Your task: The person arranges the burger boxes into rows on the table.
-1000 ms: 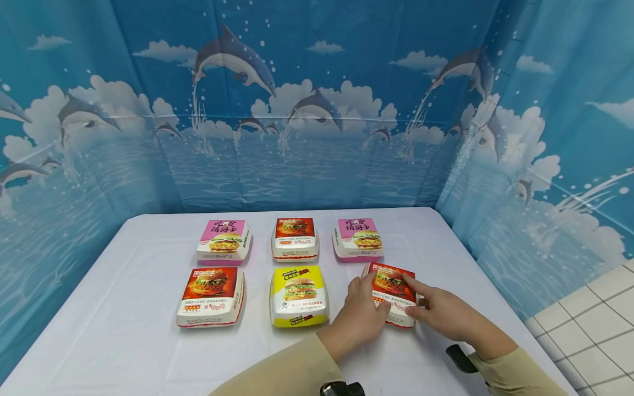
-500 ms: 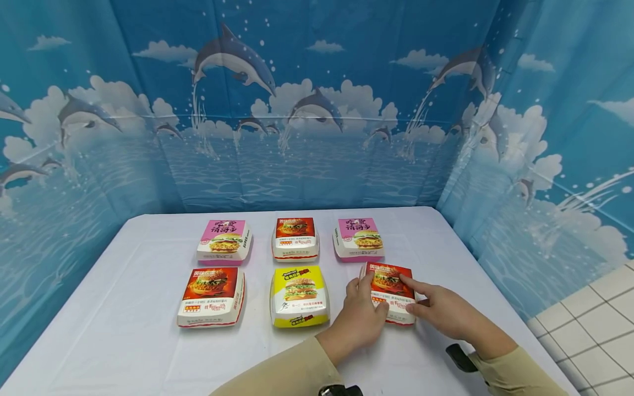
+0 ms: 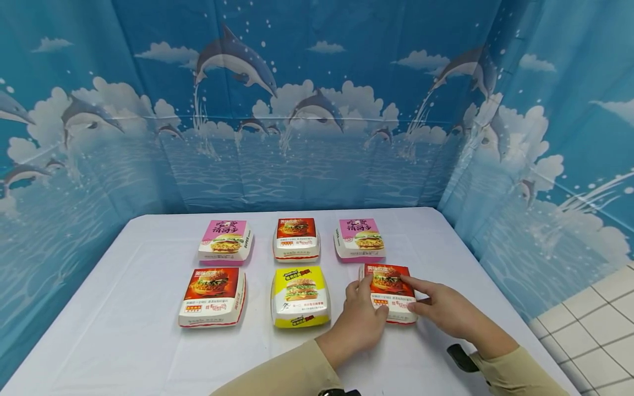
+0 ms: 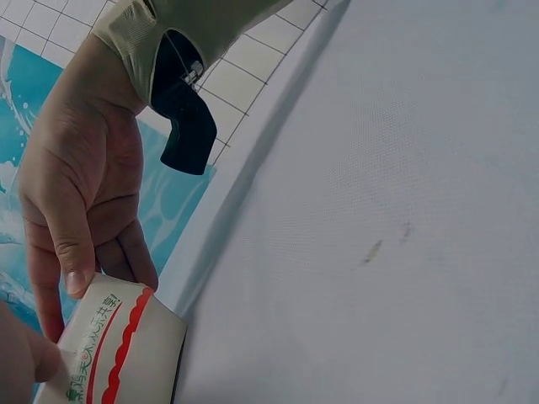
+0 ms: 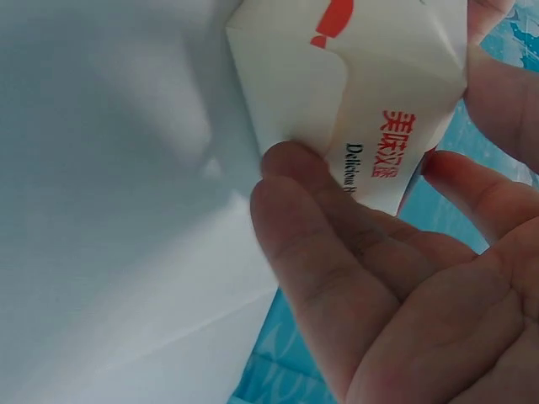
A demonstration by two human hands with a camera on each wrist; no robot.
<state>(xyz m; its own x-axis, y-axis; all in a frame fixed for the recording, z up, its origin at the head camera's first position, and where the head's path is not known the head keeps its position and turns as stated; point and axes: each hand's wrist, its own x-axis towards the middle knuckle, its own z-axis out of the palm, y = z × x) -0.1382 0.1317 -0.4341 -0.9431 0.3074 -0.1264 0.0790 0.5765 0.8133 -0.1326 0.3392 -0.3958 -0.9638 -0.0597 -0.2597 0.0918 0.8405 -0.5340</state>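
Note:
Both hands hold a red-and-white burger box [image 3: 394,303] at the right end of the front row, in the head view. The left hand [image 3: 358,322] grips its left side, with fingers along the edge and thumb by the front corner. On the opposite side, the right hand [image 3: 453,311] has its index finger near the top edge and its thumb at the front right. The left wrist view shows the box's white side [image 4: 135,345] with a red band, below the right hand [image 4: 88,160]. In the right wrist view, bent fingers touch the lettered side [image 5: 375,93].
To the left stand a yellow burger box [image 3: 300,300] and another red one [image 3: 212,300]. Behind are two pink boxes [image 3: 225,243] [image 3: 359,240] and a red one [image 3: 296,241]. All rest on a white-covered table [image 3: 124,308]; a dolphin-print curtain [image 3: 317,159] hangs behind.
The gripped burger box has turned slightly and shifted a little left, so it sits straighter with the row. Both hands have stayed on it; the other boxes look unmoved.

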